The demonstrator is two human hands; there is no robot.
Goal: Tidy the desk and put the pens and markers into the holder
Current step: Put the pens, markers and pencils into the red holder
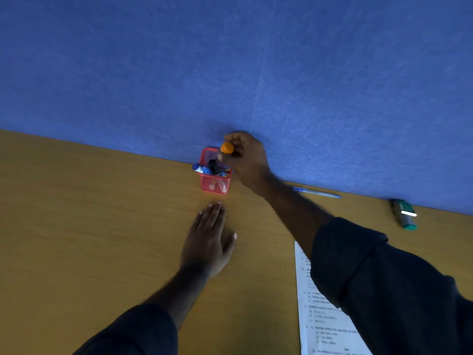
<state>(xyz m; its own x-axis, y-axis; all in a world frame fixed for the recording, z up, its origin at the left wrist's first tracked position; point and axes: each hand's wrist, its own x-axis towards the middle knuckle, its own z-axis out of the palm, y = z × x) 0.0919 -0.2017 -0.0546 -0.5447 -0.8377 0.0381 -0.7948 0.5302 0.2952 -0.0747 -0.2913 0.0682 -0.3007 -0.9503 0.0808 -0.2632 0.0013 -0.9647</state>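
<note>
Here, a red mesh holder (215,175) stands upright on the wooden tabletop (102,226), at its far edge and against the blue fabric partition (230,60). Several pens and markers already stand in it, among them a black marker (213,166) and a blue-and-white one (201,168) leaning to the left. Directly above the holder's far right corner, the right hand (247,160) pinches an orange-capped marker (227,148) between thumb and fingers; only the cap end is clearly visible. The right forearm reaches in from the lower right, its dark sleeve pushed back.

The left hand (208,239) lies flat, palm down, on the tabletop just near of the holder, fingers extended and pressed together, the thumb spread to the right; it grasps nothing and does not touch the holder.

Right of the holder, a blue pen (317,192) lies along the partition's base. Further right, a green-capped marker (404,214) lies by the same edge. A printed sheet of paper (320,316) lies at the near right, partly covered by the right sleeve.
</note>
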